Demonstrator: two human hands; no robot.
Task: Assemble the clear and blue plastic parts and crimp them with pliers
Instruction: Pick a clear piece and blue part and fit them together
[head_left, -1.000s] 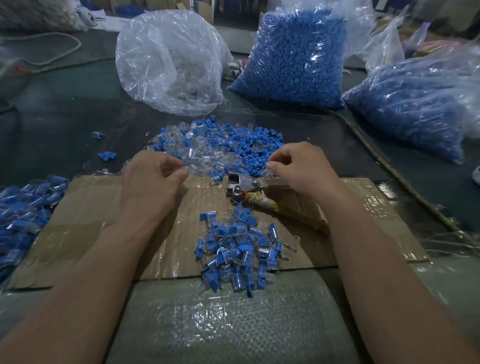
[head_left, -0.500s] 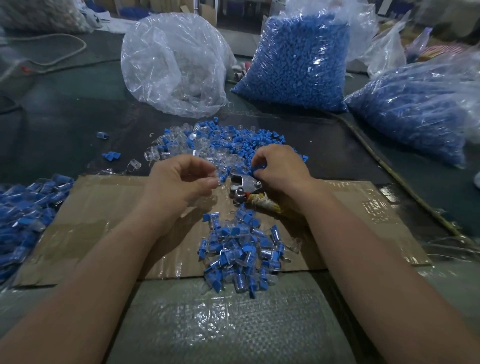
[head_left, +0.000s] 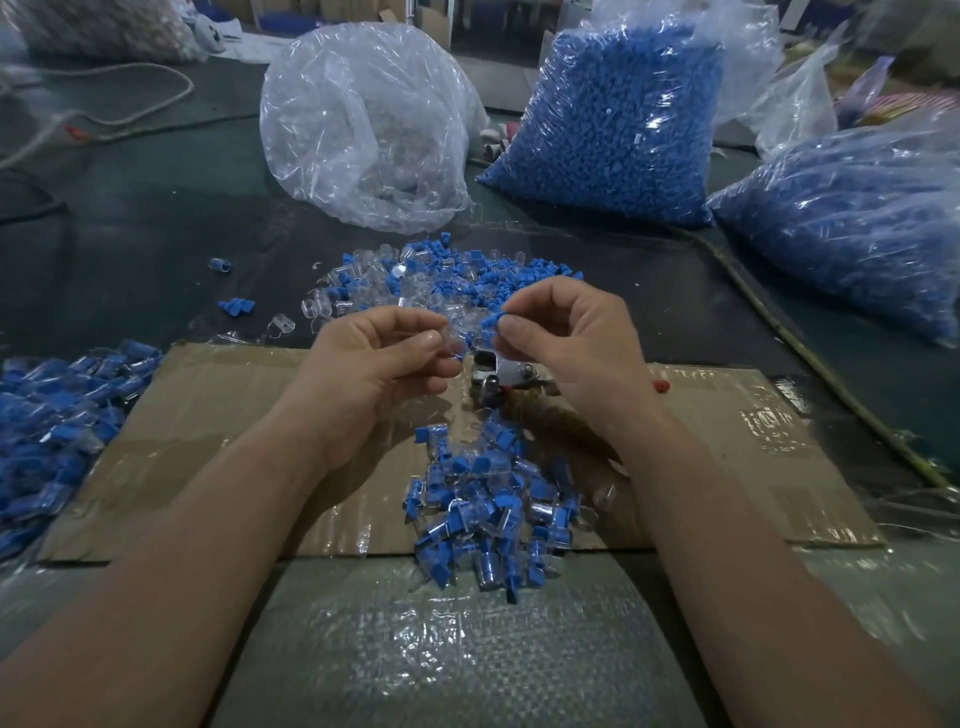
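At six o'clock, nearest me, lies a shiny woven sheet (head_left: 415, 649). Just past it a heap of joined pieces (head_left: 488, 499), clear with blue, spills over the near edge of a taped cardboard sheet (head_left: 208, 415). At nine o'clock, off the cardboard's left end, a larger heap (head_left: 57, 405) of the same pieces runs out of my sight.

Over the cardboard my hands are raised close together, fingertips almost meeting. My left hand (head_left: 384, 358) pinches a clear part (head_left: 456, 335) between thumb and forefinger. My right hand (head_left: 566, 343) pinches a blue part (head_left: 491, 322) the same way, its end right at the clear one; whether the two touch, I cannot tell. Directly beneath them the pliers (head_left: 493, 374) lie on the cardboard. Only the metal head shows between my hands, since my right wrist covers the handles.

Beyond my fingers, at twelve o'clock, a loose pile of clear and blue parts (head_left: 457, 280) sits on the dark table (head_left: 130, 234), its near edge blocked by my hands. A few stray blue bits (head_left: 236, 306) lie at ten o'clock.

Farther back a crumpled clear bag (head_left: 363, 130) stands at twelve o'clock. A full bag of blue parts (head_left: 613, 119) stands at one o'clock, and a second blue bag (head_left: 841, 234) lies at two. A thin cane (head_left: 810, 358) runs slantwise along the table toward three o'clock.
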